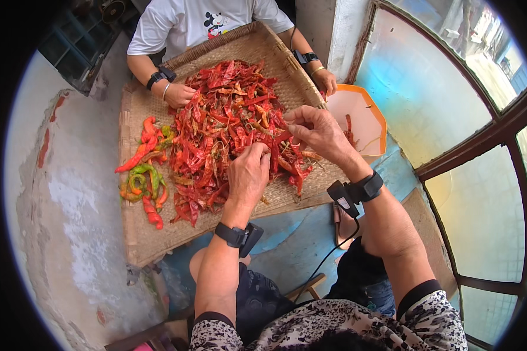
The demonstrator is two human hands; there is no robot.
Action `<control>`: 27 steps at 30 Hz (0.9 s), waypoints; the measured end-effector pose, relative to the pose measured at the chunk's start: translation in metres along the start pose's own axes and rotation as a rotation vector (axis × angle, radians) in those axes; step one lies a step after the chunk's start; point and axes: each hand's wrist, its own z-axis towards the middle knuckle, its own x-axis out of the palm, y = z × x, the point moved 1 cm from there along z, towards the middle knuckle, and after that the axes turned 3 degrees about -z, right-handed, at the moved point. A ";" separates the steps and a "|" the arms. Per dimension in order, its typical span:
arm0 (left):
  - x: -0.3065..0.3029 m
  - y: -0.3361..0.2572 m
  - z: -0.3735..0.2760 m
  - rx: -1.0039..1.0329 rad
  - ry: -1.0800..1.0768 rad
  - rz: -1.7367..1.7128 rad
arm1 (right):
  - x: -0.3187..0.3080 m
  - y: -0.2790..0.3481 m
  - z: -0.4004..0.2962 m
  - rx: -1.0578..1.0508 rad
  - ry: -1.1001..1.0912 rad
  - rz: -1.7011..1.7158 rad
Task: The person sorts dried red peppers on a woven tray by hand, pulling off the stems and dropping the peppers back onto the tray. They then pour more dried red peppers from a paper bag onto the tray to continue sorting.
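A heap of dried red chili peppers (211, 145) lies in a large woven bamboo tray (149, 245). My left hand (249, 173) is at the heap's near side, its fingertips bent together among the chilies; whether they grip one is hidden. To the right, my right hand (318, 131) is above the heap's right edge, thumb and fingers curled near a dark red chili; its hold on it is unclear. Fresh red peppers (140, 153) and twisted green peppers (142, 177) form a small separate pile at the tray's left.
Across the tray, a person in a white shirt (189, 26) has one hand on the heap and the other near an orange-rimmed plastic bin (383, 127) holding a few chilies. A plastered wall (79, 210) stands left, a framed glass window (421, 83) right. A cable hangs from my right wrist.
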 end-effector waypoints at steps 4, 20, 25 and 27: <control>0.003 0.004 -0.005 0.040 0.036 0.057 | -0.017 -0.005 0.004 -0.156 -0.263 -0.030; 0.004 0.001 -0.011 0.056 0.114 0.029 | -0.030 -0.060 0.045 -0.244 -0.450 -1.025; -0.003 0.005 -0.014 0.070 0.124 0.068 | -0.015 -0.056 0.053 -0.250 -0.476 -1.115; -0.005 0.003 -0.016 0.072 0.130 0.077 | -0.017 -0.054 0.048 -0.255 -0.452 -1.155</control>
